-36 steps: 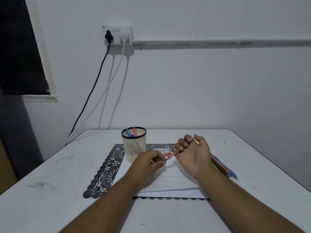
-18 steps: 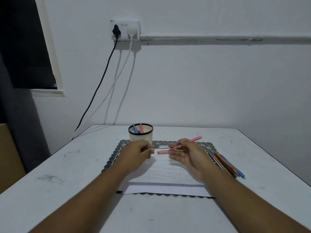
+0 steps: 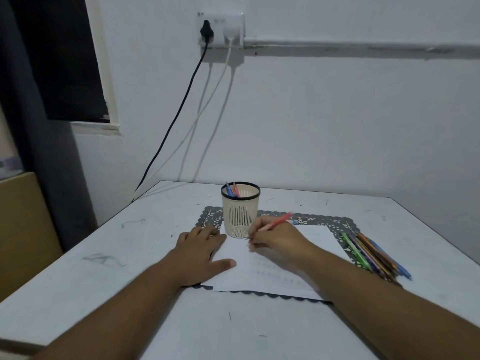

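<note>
My right hand point(image 3: 278, 241) grips a red pen point(image 3: 279, 221) in a writing hold, its tip down on the white sheet of paper point(image 3: 267, 271) just right of the pen cup. My left hand point(image 3: 198, 252) lies flat with fingers spread on the left edge of the paper and the dark lace mat point(image 3: 322, 220) under it. The cream mesh pen cup point(image 3: 240, 210) with a black rim stands just beyond both hands and holds a blue and a red pen.
A bundle of several coloured pens point(image 3: 374, 257) lies on the mat's right side. The white table point(image 3: 109, 258) meets the wall at the back. A black and a white cable point(image 3: 181, 110) hang from a wall socket point(image 3: 220, 29) behind the table's left corner.
My left hand let go of the pen cap end and came down flat on the paper. My right hand turned over into a writing grip and lowered the pen tip to the sheet.
</note>
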Motion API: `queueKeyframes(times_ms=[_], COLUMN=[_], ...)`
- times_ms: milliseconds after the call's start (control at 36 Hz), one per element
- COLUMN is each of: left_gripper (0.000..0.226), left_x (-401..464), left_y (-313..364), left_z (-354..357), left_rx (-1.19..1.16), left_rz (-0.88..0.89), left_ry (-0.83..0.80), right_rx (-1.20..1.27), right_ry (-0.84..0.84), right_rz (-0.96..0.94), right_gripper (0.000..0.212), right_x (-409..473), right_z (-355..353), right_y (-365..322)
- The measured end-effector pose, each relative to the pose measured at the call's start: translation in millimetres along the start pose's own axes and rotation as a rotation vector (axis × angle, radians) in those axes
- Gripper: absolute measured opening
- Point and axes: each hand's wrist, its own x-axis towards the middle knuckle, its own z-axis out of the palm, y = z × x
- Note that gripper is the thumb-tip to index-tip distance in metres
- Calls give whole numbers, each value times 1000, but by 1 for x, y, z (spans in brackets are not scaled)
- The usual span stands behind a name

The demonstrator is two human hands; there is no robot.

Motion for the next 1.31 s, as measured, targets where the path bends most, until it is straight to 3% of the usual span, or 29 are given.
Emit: queueKeyframes(times_ms=[83,250,389,472,639,1306], left_gripper=[120,94,108,108,110,112], left_x=[1,2,4,4,3,3], left_y=[2,1,-1,-1,0,1], left_z=[1,1,3,4,2,2], left_rx=[-10,-15,-25,-30,-37,-45], left_rz=[-7,-9,-6,-9,-10,-15], left_ry=[12,-4,-1,8,0,16], right_rx=[14,-71,-116,-146,-277,-361], right_ry=[-54,4,69,105,83,133], right_rz=[22,19,8,0,-58,-142], right_gripper=[19,17,20,22,6,6], right_x=[13,25,30,34,28,34], right_z=[19,30,26,28,33,36], right_y=[1,6,8,9,9,13])
